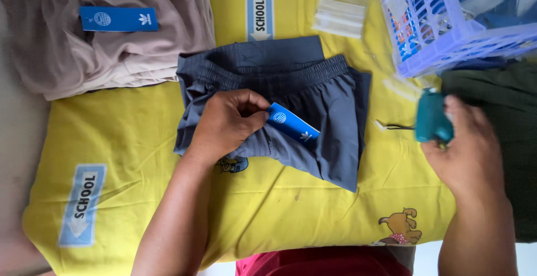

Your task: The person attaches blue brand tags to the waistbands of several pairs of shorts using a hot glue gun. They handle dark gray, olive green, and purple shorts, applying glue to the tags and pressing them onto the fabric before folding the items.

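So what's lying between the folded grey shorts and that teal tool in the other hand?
In the head view, only bare yellow cloth separates the grey shorts from the teal tool, crossed by the tool's thin dark needle.

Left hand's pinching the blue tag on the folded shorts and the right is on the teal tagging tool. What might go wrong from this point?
1. The left hand pinches the blue tag at one end only; it may slip or skew on the grey shorts.
2. The teal tool points its needle toward the left hand's fingers; a prick seems possible.
3. The right hand works close beside the purple basket and may bump it.
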